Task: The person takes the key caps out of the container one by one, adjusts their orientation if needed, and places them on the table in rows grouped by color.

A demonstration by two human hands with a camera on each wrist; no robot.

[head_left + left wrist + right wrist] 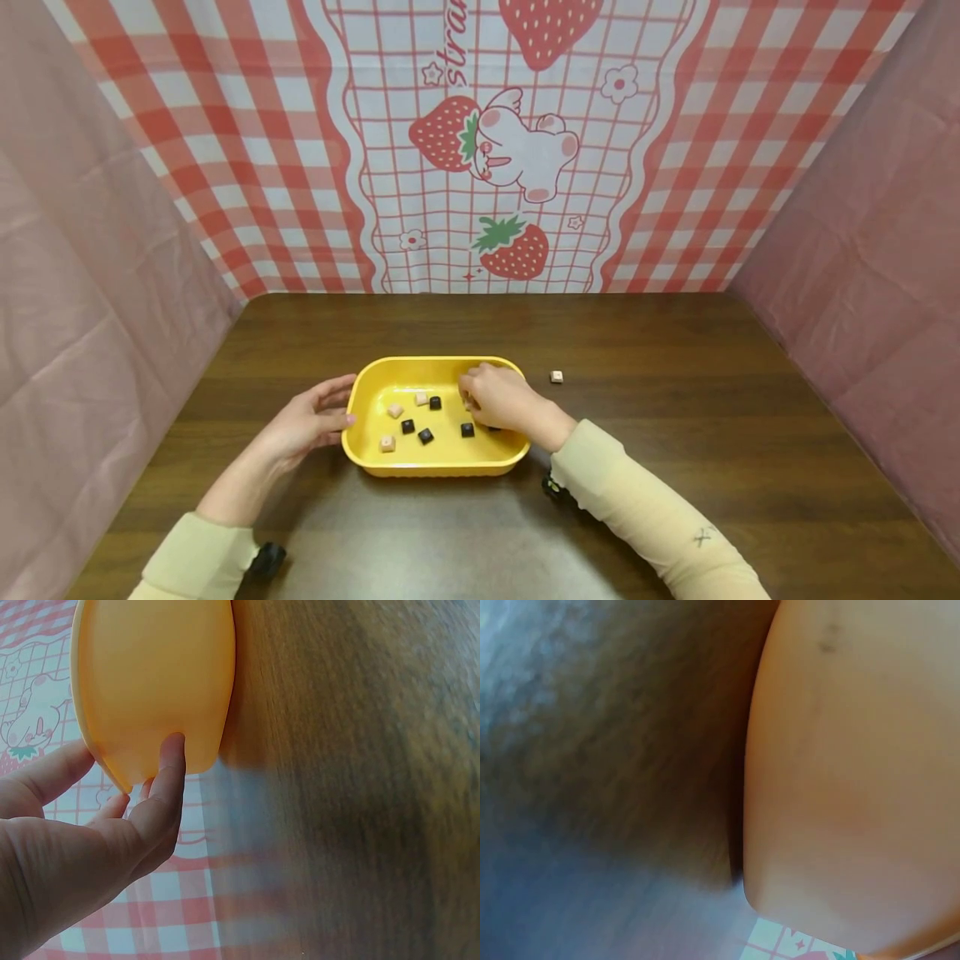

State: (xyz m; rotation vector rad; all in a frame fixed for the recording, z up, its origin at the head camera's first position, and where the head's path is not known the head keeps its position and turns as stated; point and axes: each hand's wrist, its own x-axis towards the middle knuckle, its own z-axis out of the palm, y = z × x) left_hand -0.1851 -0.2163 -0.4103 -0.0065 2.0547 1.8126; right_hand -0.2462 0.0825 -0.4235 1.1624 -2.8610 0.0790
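A yellow plastic tray (435, 469) stands on the table, holding several small black keycaps (426, 436) and beige keycaps (387, 443). My left hand (300, 425) holds the tray's left end, thumb at the rim and fingers against the outer wall (157, 675). Over the tray's right side, my right hand (506, 400) reaches in with curled fingers pointing down. A pale keycap (469, 404) shows at its fingers, partly covered, and the fingertips are mostly hidden. In the right wrist view the tray's outer wall (847, 780) blocks the hand.
One beige keycap (557, 377) lies on the brown wooden table (675, 400) to the right of the tray. A strawberry-patterned cloth (480, 183) hangs behind the table, and pink cloths (862, 250) hang at both sides.
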